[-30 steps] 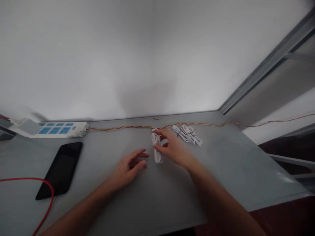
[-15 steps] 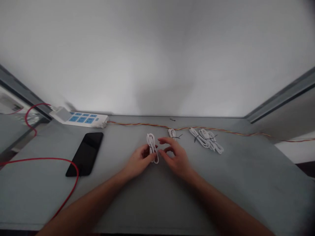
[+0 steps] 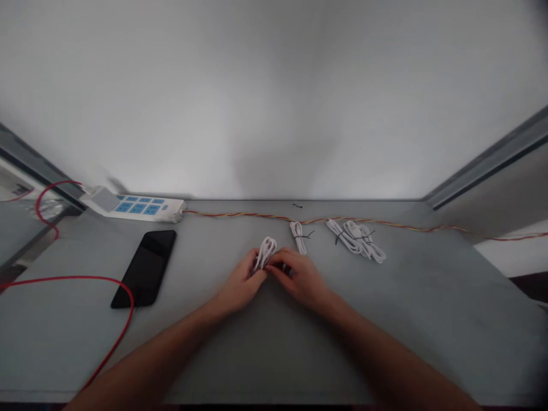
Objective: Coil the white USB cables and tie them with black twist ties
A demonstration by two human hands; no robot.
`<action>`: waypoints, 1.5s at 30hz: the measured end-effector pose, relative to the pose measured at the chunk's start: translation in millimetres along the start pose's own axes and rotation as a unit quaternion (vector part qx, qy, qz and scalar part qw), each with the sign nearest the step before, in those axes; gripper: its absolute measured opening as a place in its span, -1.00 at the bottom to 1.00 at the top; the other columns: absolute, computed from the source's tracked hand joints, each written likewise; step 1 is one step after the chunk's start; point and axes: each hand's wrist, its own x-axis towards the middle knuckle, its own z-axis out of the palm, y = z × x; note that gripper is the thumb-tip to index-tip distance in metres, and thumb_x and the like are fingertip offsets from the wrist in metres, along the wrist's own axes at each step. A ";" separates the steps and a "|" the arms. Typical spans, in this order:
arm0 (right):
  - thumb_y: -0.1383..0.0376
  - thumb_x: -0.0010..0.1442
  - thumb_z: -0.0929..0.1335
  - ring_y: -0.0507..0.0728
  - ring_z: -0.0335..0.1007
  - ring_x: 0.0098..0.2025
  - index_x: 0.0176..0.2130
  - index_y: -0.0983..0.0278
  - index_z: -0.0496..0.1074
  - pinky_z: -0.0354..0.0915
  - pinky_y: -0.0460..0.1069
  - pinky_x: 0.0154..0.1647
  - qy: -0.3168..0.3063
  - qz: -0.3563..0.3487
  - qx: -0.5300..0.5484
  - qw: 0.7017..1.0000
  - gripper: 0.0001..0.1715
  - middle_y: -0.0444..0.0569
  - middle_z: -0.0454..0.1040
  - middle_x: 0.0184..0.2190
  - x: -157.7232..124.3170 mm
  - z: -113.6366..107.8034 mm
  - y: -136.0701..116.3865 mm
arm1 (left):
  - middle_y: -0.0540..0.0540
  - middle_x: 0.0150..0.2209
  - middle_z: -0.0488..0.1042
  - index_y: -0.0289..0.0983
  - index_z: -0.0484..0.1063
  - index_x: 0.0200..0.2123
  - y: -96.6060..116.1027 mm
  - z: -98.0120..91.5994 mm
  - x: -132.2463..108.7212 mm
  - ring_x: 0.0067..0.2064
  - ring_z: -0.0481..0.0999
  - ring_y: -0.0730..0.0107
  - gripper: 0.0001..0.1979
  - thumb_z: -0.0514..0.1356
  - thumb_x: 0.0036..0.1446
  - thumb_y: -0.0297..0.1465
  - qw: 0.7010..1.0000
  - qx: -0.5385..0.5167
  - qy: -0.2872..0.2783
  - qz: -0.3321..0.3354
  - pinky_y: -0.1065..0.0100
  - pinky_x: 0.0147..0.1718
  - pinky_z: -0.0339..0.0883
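Both hands meet at the middle of a grey table [image 3: 428, 319]. My left hand [image 3: 240, 282] and my right hand [image 3: 297, 277] are closed together on a coiled white cable [image 3: 265, 251]; its loops stick up between the fingertips. Just beyond my right hand lies a second small white cable bundle [image 3: 298, 236] tied with a black twist tie. Farther right sits a larger pile of tied white cables [image 3: 357, 240].
A black phone [image 3: 145, 267] lies face up at left, with a red cord [image 3: 85, 281] curving beside it. A white power strip with blue sockets [image 3: 135, 206] sits at the back left. A twisted orange-yellow wire [image 3: 248, 216] runs along the back edge by the white wall.
The white cable went from my right hand to both hands near the table's middle. The view swung left, so the phone and power strip shifted right.
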 end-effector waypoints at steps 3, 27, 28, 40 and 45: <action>0.34 0.22 0.30 0.04 0.33 -0.40 -0.33 0.26 0.40 0.25 -0.07 -0.36 0.012 0.030 -0.011 0.999 -0.91 -0.07 0.44 -0.41 0.0 -0.4 -0.2 | 0.10 -0.53 0.22 -0.25 0.32 -0.22 1.3 -0.1 0.7 -0.56 0.18 0.53 -0.82 0.12 0.08 -0.35 0.995 -0.081 0.004 -0.052 0.46 -0.55 0.12; 0.28 0.20 0.32 0.04 0.37 -0.45 -0.33 0.24 0.45 0.26 -0.06 -0.41 0.019 0.072 -0.060 0.995 -0.88 -0.07 0.50 -0.43 -2.4 -5.3 -1.7 | 0.05 -0.62 0.33 -0.27 0.45 -0.48 8.8 -8.1 1.2 -0.56 0.30 0.45 -0.72 0.17 0.11 -0.18 0.976 0.142 0.167 0.004 0.42 -0.52 0.17; 0.28 0.21 0.32 0.04 0.37 -0.45 -0.33 0.24 0.44 0.26 -0.06 -0.40 0.020 0.067 -0.060 0.996 -0.88 -0.07 0.50 -0.43 -2.9 -5.2 -2.0 | 0.05 -0.63 0.31 -0.27 0.43 -0.52 9.3 -8.3 1.5 -0.57 0.28 0.46 -0.70 0.16 0.12 -0.19 0.975 0.144 0.170 0.007 0.43 -0.53 0.15; 0.27 0.20 0.31 0.04 0.35 -0.47 -0.33 0.28 0.44 0.24 -0.06 -0.44 0.044 0.151 -0.036 0.987 -0.85 -0.06 0.49 -0.47 3.5 -8.8 5.2 | 0.00 -0.53 0.43 -0.31 0.49 -0.28 2.2 -18.7 8.4 -0.59 0.29 0.51 -0.63 0.17 0.10 -0.09 0.994 0.003 0.094 -0.064 0.45 -0.61 0.08; 0.30 0.17 0.33 0.10 0.42 -0.42 -0.35 0.27 0.49 0.28 -0.01 -0.38 0.036 0.177 -0.103 0.978 -0.87 -0.01 0.55 -0.41 7.4 -14.8 13.4 | -0.06 -0.46 0.52 -0.29 0.39 -0.32 0.9 -23.4 11.3 -0.45 0.46 0.36 -0.75 0.19 0.09 -0.20 0.983 0.086 0.162 -0.027 0.38 -0.44 0.28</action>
